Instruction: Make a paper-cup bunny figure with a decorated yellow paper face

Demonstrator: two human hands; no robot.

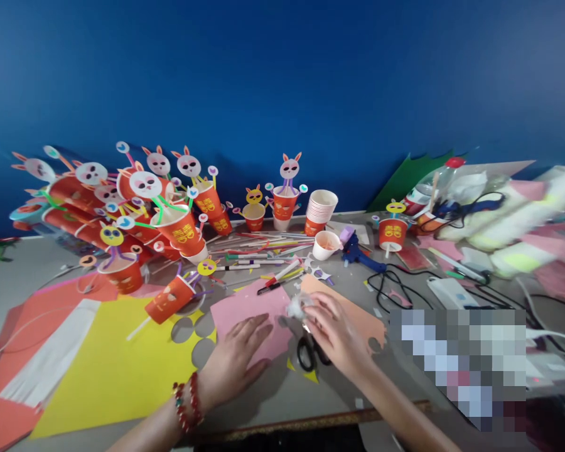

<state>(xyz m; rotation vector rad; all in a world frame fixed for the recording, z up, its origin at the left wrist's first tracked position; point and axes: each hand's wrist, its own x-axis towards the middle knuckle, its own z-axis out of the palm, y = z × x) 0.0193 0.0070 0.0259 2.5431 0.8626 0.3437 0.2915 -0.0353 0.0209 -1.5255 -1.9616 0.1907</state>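
Observation:
My left hand (239,353) lies with its fingers stretched out over a sheet of pink paper (249,301). Between the fingertips of my right hand (332,326) is a small, clear, whitish object (297,306), its kind too blurred to tell. This object is over the right edge of the pink paper. Scissors with black handles (306,355) lie under my right hand, their blades partly hidden. An orange sheet (353,314) with cut edges lies beyond that hand. Red and black pens (282,274) rest at the top of the pink sheet.
Red paper cups with rabbit faces (179,229) crowd the left back. A stack of cups (321,210) stands behind an open cup (326,245). Beside it lies a blue glue gun (361,256) with a black cord. Yellow paper (113,364) covers the left; a power strip (452,294) lies right.

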